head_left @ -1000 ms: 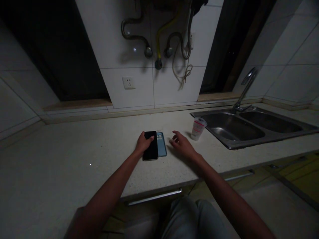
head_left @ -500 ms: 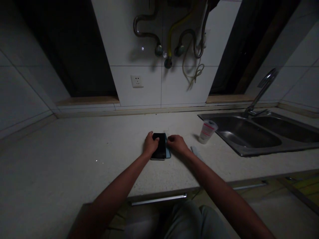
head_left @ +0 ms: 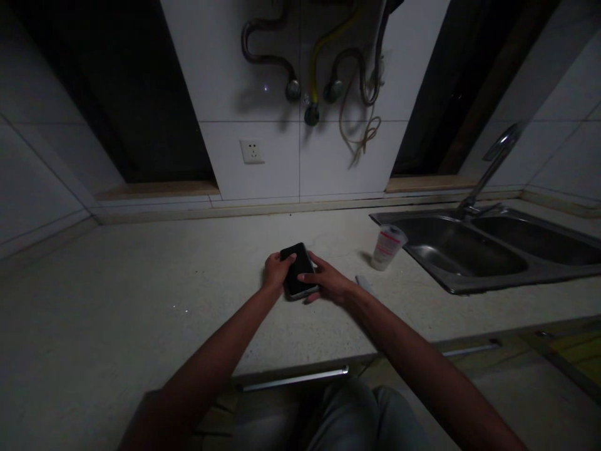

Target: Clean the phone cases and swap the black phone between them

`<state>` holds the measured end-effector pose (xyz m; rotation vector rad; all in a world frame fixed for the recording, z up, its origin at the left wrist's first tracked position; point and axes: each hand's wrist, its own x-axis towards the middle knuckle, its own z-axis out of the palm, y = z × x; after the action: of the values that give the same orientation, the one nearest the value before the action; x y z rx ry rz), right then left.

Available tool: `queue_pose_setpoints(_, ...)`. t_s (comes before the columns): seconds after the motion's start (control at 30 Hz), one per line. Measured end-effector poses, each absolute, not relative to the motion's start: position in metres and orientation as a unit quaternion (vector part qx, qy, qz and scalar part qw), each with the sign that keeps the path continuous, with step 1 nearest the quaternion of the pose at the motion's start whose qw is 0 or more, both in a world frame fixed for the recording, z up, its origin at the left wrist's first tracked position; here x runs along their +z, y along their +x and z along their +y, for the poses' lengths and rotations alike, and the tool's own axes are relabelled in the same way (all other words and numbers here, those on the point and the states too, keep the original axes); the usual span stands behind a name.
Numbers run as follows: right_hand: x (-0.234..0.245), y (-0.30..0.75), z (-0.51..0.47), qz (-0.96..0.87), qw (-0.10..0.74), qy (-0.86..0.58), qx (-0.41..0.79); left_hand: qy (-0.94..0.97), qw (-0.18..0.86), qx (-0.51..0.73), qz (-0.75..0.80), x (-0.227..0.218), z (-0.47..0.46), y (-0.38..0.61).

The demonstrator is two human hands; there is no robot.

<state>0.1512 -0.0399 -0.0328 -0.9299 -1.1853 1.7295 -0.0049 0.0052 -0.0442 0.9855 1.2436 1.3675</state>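
Observation:
A black phone point(head_left: 297, 270) with its dark screen up lies on the pale countertop point(head_left: 141, 294), turned slightly askew. My left hand point(head_left: 276, 270) grips its left edge, fingers curled onto the top corner. My right hand point(head_left: 328, 282) holds its right and lower edge, fingers wrapped under it. The blue case seen earlier is hidden under the phone and my hands. A small white flat object point(head_left: 364, 283) lies just right of my right wrist.
A white plastic cup point(head_left: 385, 247) with a red label stands beside a steel double sink point(head_left: 469, 275) with a tap point(head_left: 493, 160) at the right. Pipes and hoses point(head_left: 323, 75) hang on the tiled wall above a socket point(head_left: 252, 151). A drawer handle point(head_left: 295, 378) runs below the counter edge.
My right hand came in from the right and closed on the phone's right edge. The phone has turned askew over the blue case, which no longer shows.

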Motion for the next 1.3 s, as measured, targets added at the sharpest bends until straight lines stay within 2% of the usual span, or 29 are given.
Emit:
queue_pose_setpoints(0.1, -0.03, 0.151, -0.043, -0.465, 0.406, -0.342, 0.709, 0.374, 0.581, 0.555, 0.463, -0.037, 0.006, -0.009)
queue_pose_setpoints(0.27, -0.029, 0.156, -0.04, -0.454, 0.407, -0.313, 0.729, 0.284, 0.652, 0.54, 0.449, -0.026, 0.014, -0.016)
queue_pose_setpoints(0.5, -0.033, 0.155, -0.04, -0.446, 0.406, -0.328, 0.727, 0.345, 0.59, 0.527, 0.505, -0.032, 0.014, -0.018)
queue_pose_setpoints(0.77, -0.045, 0.148, -0.032, -0.443, 0.478, -0.391, 0.65, 0.375, 0.578, 0.499, 0.526, -0.028, 0.009, -0.02)
queue_pose_setpoints(1.07, -0.048, 0.153, -0.024, -0.405, 0.533, -0.477, 0.57, 0.454, 0.71, 0.322, 0.431, -0.014, -0.005, -0.029)
queue_pose_setpoints(1.2, -0.055, 0.154, -0.02, -0.454, 0.518, -0.491, 0.534, 0.47, 0.681, 0.325, 0.458, -0.017, -0.002, -0.028)
queue_pose_setpoints(1.3, -0.06, 0.159, -0.015, -0.515, 0.488, -0.52, 0.474, 0.509, 0.619, 0.313, 0.51, -0.021, -0.001, -0.027)
